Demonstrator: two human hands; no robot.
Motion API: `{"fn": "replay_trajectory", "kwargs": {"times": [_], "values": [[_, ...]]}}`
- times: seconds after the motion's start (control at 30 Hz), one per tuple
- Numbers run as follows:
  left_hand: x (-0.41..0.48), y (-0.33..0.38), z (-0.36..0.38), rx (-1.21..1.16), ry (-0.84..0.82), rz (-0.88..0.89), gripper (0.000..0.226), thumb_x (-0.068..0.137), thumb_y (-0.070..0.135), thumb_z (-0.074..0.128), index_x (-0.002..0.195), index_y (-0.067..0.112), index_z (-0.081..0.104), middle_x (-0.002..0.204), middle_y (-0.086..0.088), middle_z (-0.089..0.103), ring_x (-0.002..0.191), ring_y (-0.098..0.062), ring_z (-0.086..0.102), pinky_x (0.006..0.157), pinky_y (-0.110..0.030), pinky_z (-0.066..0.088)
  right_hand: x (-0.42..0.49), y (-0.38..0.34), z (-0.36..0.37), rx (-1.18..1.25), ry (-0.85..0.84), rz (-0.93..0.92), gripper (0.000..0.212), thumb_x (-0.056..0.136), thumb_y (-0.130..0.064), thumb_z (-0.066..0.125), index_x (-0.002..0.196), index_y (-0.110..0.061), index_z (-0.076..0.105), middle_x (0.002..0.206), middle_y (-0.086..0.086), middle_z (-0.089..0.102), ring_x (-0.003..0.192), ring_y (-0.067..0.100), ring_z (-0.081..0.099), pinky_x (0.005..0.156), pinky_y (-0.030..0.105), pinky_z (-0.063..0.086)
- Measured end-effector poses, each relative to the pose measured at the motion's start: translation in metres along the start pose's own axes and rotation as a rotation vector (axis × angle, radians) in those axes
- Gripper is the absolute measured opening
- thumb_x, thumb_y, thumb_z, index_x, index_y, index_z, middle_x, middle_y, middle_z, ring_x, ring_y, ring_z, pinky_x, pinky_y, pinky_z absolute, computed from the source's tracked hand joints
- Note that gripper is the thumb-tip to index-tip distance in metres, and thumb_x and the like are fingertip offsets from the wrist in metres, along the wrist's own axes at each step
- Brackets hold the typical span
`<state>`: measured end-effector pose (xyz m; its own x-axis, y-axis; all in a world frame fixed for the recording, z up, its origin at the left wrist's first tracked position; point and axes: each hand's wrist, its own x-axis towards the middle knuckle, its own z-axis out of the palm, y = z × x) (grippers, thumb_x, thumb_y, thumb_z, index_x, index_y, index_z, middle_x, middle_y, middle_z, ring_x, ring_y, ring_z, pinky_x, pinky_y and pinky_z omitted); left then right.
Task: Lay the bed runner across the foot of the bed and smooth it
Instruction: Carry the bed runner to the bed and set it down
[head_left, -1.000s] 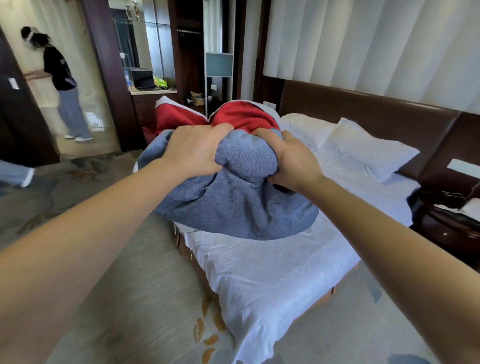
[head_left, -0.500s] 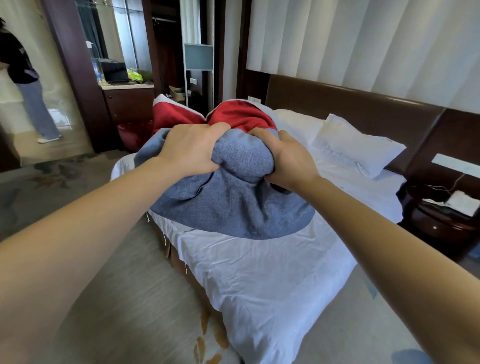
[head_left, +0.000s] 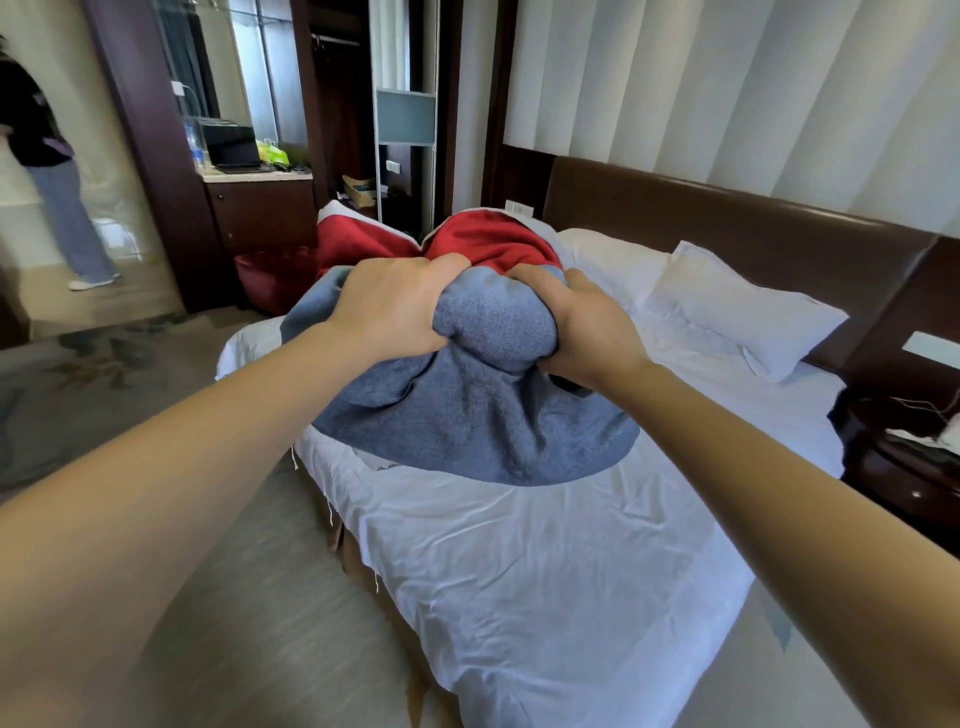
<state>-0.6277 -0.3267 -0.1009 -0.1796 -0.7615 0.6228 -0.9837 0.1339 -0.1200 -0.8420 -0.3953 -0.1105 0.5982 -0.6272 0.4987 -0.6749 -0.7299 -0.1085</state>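
Note:
The bed runner (head_left: 467, 421) is a bunched cloth, grey-blue on the near side and red on the far side, held up in the air above the bed (head_left: 519, 561). My left hand (head_left: 389, 306) grips its bunched top on the left. My right hand (head_left: 587, 327) grips the same bunch on the right, close beside the left. The loose grey-blue part hangs down over the white sheet; I cannot tell whether it touches the sheet. The red folds stick up behind my hands.
Two white pillows (head_left: 737, 306) lie against the dark brown headboard (head_left: 727, 218). A dark nightstand (head_left: 904, 467) stands at the right. A person (head_left: 47, 156) stands far left near a cabinet (head_left: 254, 208) with a laptop. Carpet lies left of the bed.
My view has shifted right along the bed; the person and cabinet slid left in the frame. Both hands keep the same grip on the bunched runner.

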Motion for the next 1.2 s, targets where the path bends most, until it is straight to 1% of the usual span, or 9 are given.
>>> {"fn": "replay_trajectory", "kwargs": {"times": [0.17,0.3,0.57,0.9,1.1,1.2], "values": [[0.032,-0.032,0.018,0.007,0.016,0.014,0.046,0.069,0.039,0.068,0.108,0.021,0.052,0.082,0.001,0.066,0.073,-0.029,0.064,0.056,-0.035,0.044,0.046,0.012,0.016,0.011,0.003,-0.004,0.088,0.061,-0.015,0.073,0.138,-0.036,0.036,0.108,0.012,0.048,0.096,0.037,0.053,0.074,0.046,0.051],[0.050,-0.055,0.032,0.007,0.009,0.001,0.044,0.070,0.040,0.068,0.107,0.022,0.051,0.081,0.001,0.066,0.072,-0.029,0.063,0.056,-0.036,0.044,0.077,0.018,0.031,0.009,0.010,-0.009,0.087,0.062,-0.015,0.073,0.138,-0.036,0.037,0.107,0.012,0.048,0.092,0.037,0.053,0.071,0.044,0.052],[0.075,-0.094,0.068,-0.011,-0.024,-0.003,0.044,0.072,0.041,0.067,0.109,0.023,0.051,0.084,0.001,0.066,0.076,-0.029,0.064,0.058,-0.037,0.047,0.121,0.027,0.061,0.004,-0.012,-0.002,0.085,0.064,-0.016,0.073,0.138,-0.035,0.037,0.107,0.011,0.048,0.094,0.035,0.053,0.069,0.039,0.050],[0.116,-0.169,0.117,-0.034,-0.002,0.082,0.043,0.069,0.040,0.068,0.105,0.023,0.051,0.080,0.001,0.066,0.073,-0.030,0.065,0.055,-0.032,0.036,0.189,0.024,0.106,-0.034,-0.013,0.092,0.086,0.062,-0.016,0.074,0.137,-0.037,0.037,0.108,0.012,0.049,0.095,0.037,0.053,0.074,0.046,0.051],[0.137,-0.226,0.150,-0.083,-0.003,0.116,0.042,0.068,0.040,0.068,0.103,0.025,0.050,0.075,0.003,0.064,0.068,-0.028,0.064,0.054,-0.033,0.042,0.237,0.014,0.142,-0.067,-0.007,0.149,0.087,0.061,-0.019,0.074,0.137,-0.038,0.036,0.108,0.012,0.049,0.094,0.037,0.054,0.074,0.045,0.051],[0.144,-0.254,0.167,-0.113,-0.019,0.140,0.044,0.067,0.040,0.068,0.104,0.025,0.050,0.077,0.003,0.065,0.070,-0.028,0.064,0.055,-0.034,0.044,0.256,0.008,0.162,-0.069,-0.008,0.182,0.086,0.061,-0.019,0.073,0.136,-0.039,0.036,0.107,0.012,0.049,0.094,0.037,0.054,0.073,0.046,0.052]]}}
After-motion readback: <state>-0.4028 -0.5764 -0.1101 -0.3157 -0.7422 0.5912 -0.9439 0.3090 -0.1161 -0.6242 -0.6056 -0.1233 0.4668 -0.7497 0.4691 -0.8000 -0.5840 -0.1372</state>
